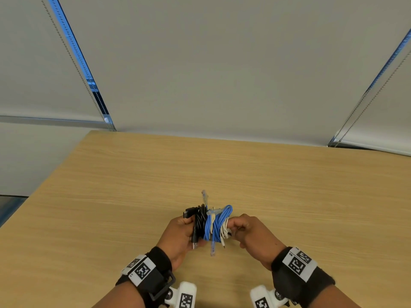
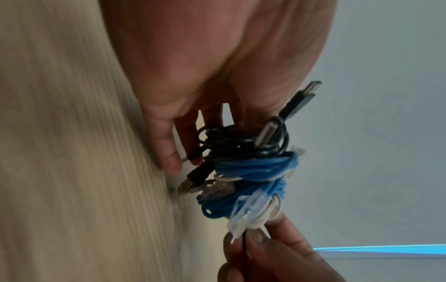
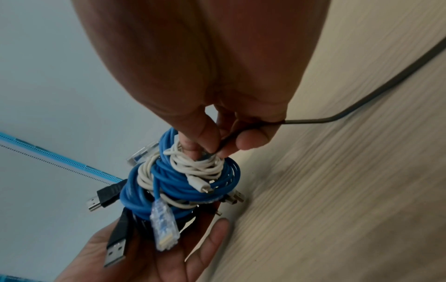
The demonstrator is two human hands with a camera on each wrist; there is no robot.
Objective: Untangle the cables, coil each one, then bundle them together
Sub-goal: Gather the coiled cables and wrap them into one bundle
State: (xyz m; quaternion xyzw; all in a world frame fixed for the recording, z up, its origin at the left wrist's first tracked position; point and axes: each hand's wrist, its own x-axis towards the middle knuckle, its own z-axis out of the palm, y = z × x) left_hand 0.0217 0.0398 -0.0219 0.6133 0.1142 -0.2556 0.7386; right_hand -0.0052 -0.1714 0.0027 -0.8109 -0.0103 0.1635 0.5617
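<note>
- The left hand (image 1: 178, 232) cradles the left end of the cable bundle (image 1: 210, 223) from below and beside, held just above the wooden table (image 1: 289, 185); in the right wrist view its palm faces up with the fingers loosely spread under the coils, so it supports more than it clamps, though the head view hides how far the thumb closes
- The black cable (image 1: 199, 221) forms the leftmost coil, nearest that palm, with its flat plugs (image 3: 115, 251) sticking out past the coil toward the wrist
- The blue cable (image 1: 219, 221) sits in the middle of the bundle, one clear plug (image 1: 204, 196) pointing away from the person and another (image 1: 212, 250) hanging down toward them
- The white cable (image 3: 193, 166) winds over the blue coil at the right end, its small plug (image 3: 201, 186) lying loose on top
- The bundle's long axis runs left to right between the two hands, so each hand caps one end
- The right hand (image 1: 251, 232) is closed at the right end, thumb and fingertips pinching a thin dark strand (image 3: 362, 106) right where it meets the white turns; that strand trails back past the hand over the table
- Judgement: the strand looks like the binding piece, and the right hand, being nearer to it, is placed to carry it around the coils across the long axis while the left hand steadies the far end
- Risk, as judged: the loose plugs could snag the strand
</note>
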